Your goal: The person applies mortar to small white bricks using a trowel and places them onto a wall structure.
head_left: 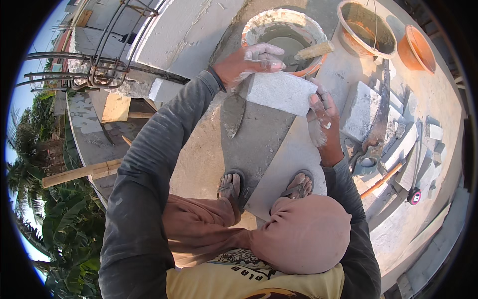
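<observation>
Presently, near the bucket, the right hand clasps a still-unplaced pale block; the left hand's grip is unclear.

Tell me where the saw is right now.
In the head view, the saw is on the right, beyond the right hand, alongside the large pale block.

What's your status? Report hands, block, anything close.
Right hand gripping pale block at its right end. Left hand open at the far-left corner. Bucket just beyond, wooden handle jutting over its rim.
</observation>
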`<state>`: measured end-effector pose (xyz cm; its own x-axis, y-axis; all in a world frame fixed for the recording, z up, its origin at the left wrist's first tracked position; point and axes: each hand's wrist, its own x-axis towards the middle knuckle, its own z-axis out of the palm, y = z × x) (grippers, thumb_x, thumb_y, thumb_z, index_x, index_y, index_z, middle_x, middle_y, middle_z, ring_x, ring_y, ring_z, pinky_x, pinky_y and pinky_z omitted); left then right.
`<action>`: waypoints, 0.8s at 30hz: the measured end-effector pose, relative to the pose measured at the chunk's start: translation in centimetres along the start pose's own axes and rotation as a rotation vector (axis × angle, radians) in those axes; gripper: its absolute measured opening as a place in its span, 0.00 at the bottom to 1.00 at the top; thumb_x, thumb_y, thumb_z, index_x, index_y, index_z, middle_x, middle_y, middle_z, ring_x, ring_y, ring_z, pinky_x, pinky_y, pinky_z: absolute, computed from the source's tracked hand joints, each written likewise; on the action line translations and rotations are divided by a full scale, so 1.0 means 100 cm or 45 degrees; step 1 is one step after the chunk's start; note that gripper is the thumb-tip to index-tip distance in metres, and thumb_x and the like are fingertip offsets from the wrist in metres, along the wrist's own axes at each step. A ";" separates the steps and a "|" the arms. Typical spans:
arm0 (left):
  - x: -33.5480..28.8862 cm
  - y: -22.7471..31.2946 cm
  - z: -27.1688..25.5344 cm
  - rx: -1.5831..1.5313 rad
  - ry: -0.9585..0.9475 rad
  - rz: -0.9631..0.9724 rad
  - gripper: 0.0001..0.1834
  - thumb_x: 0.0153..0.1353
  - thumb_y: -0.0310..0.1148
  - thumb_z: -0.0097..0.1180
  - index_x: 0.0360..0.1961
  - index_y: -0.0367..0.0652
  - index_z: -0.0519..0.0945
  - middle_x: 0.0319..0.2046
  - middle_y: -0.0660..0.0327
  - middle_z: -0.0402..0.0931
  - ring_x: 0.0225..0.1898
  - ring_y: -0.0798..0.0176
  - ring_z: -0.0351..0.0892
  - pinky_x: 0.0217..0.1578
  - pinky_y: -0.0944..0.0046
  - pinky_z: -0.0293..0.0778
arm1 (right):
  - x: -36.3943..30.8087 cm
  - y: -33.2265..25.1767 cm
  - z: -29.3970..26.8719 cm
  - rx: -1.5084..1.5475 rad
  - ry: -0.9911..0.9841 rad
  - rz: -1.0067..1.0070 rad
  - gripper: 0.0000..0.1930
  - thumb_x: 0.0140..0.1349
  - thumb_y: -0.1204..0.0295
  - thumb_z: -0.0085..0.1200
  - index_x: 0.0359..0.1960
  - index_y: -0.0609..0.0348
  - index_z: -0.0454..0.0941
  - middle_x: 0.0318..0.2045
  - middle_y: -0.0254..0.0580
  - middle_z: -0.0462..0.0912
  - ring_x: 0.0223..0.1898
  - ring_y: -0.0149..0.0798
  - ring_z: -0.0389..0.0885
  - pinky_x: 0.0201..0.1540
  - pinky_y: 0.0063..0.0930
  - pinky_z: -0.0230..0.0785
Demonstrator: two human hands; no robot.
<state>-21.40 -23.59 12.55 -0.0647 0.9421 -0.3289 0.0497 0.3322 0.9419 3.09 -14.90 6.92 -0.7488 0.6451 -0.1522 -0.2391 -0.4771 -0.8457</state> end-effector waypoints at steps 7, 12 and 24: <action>-0.110 -0.059 0.029 -0.100 0.578 -0.204 0.40 0.55 0.42 0.71 0.62 0.32 0.66 0.49 0.52 0.76 0.53 0.59 0.76 0.56 0.62 0.71 | -0.014 0.069 0.024 0.039 -0.211 0.254 0.36 0.67 0.59 0.57 0.67 0.70 0.57 0.60 0.51 0.69 0.61 0.42 0.70 0.64 0.36 0.62; -0.139 -0.065 0.011 0.390 0.801 -0.309 0.36 0.52 0.43 0.73 0.55 0.31 0.73 0.44 0.53 0.79 0.47 0.60 0.80 0.48 0.61 0.75 | 0.011 0.073 0.056 -1.500 -0.653 -0.549 0.47 0.56 0.56 0.67 0.67 0.74 0.55 0.59 0.64 0.66 0.62 0.58 0.67 0.63 0.45 0.64; -0.241 -0.042 -0.053 -0.161 1.305 0.309 0.30 0.60 0.41 0.66 0.56 0.34 0.69 0.47 0.56 0.76 0.50 0.63 0.76 0.51 0.64 0.73 | 0.092 0.074 0.257 -1.391 -0.661 -0.552 0.54 0.50 0.57 0.70 0.65 0.80 0.47 0.57 0.66 0.64 0.63 0.59 0.64 0.63 0.44 0.63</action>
<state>-25.35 -47.91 16.87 -0.8793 0.4755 0.0282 0.0739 0.0777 0.9942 -21.45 -27.84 12.44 -0.9482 0.1996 0.2470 -0.0787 0.6057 -0.7918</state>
